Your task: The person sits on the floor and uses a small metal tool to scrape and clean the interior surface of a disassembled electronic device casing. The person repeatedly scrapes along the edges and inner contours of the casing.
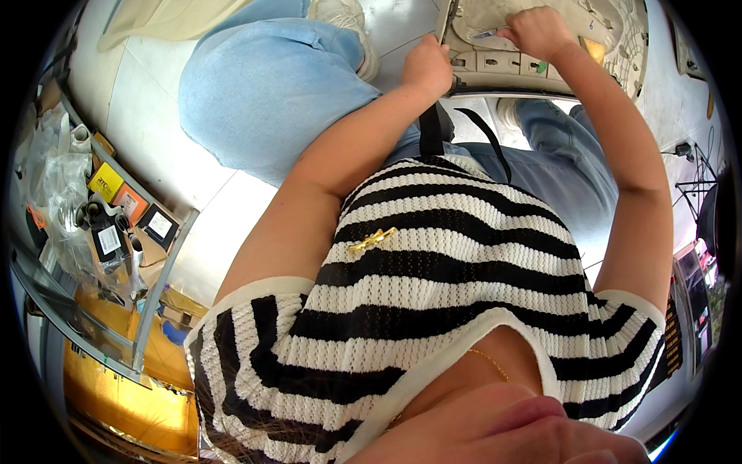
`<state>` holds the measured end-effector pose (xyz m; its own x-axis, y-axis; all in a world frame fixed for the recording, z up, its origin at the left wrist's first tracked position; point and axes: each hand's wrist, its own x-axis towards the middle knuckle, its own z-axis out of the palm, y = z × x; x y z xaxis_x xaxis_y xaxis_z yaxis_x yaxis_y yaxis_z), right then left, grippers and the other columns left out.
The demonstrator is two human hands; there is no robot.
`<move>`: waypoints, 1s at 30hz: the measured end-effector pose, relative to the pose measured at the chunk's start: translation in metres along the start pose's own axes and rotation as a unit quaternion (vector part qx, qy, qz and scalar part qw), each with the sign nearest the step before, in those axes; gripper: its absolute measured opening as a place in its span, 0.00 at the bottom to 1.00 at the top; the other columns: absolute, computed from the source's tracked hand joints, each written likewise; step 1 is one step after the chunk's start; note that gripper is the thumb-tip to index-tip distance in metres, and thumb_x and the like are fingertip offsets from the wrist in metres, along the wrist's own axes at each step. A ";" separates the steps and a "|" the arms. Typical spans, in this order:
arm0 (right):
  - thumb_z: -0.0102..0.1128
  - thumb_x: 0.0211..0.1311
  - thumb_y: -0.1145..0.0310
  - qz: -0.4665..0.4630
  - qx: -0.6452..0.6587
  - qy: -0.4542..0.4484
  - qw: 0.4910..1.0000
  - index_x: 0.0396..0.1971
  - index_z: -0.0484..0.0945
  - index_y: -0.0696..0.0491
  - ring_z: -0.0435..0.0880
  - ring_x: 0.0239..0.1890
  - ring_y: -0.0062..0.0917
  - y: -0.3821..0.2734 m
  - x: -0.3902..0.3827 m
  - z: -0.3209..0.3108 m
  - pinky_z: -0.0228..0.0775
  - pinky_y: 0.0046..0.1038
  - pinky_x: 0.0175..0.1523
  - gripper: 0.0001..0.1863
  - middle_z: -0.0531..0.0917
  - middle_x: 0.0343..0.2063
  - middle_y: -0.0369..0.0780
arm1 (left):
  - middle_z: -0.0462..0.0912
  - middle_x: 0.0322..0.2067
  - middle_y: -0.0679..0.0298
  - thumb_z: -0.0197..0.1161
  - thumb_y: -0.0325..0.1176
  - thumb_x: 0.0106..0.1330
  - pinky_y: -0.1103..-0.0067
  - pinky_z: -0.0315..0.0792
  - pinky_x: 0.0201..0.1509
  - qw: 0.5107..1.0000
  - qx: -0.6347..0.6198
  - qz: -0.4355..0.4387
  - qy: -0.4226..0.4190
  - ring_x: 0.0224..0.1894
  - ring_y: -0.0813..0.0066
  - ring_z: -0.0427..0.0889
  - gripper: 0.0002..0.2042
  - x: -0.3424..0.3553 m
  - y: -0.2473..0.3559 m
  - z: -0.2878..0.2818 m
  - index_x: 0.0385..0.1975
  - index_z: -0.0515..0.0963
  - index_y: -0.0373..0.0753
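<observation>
A beige moulded panel [495, 80], which looks like a car door trim seen from its back, rests across my lap at the top of the view. My left hand [429, 68] is closed on the panel's left edge, thumb pointing up along it. Over the panel's upper middle, my right hand [539, 33] is closed around a small slim tool [485, 34] with a pale metallic tip. The tip points left, near the panel's inner surface; whether it touches cannot be made out. Slots with small clips and a green piece [539, 67] line the panel's near part. A yellowish patch [593, 49] lies right of my right wrist.
To the left, a curved metal-framed shelf [158, 298] holds boxes [158, 226], plastic bags [58, 182] and loose parts. A cream-coloured sheet-like piece [158, 22] lies at the upper left on the tiled floor [143, 100]. Dark cables [696, 182] hang at the right.
</observation>
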<state>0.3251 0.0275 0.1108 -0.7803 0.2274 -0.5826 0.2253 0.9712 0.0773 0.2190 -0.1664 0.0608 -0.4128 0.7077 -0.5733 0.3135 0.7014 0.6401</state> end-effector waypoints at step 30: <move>0.47 0.62 0.49 0.018 0.027 0.091 0.995 0.22 0.75 0.50 0.81 0.23 0.34 -0.019 -0.020 0.009 0.71 0.34 0.26 0.21 0.80 0.17 0.39 | 0.78 0.30 0.45 0.49 0.35 0.65 0.59 0.69 0.42 0.999 -0.024 -0.028 -0.002 0.37 0.46 0.77 0.11 0.000 0.003 -0.003 0.33 0.69 0.31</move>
<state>0.3415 0.0041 0.1141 -0.8628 0.2760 -0.4235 0.2825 0.9580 0.0487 0.2172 -0.1647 0.0643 -0.4250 0.6678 -0.6111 0.2490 0.7353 0.6303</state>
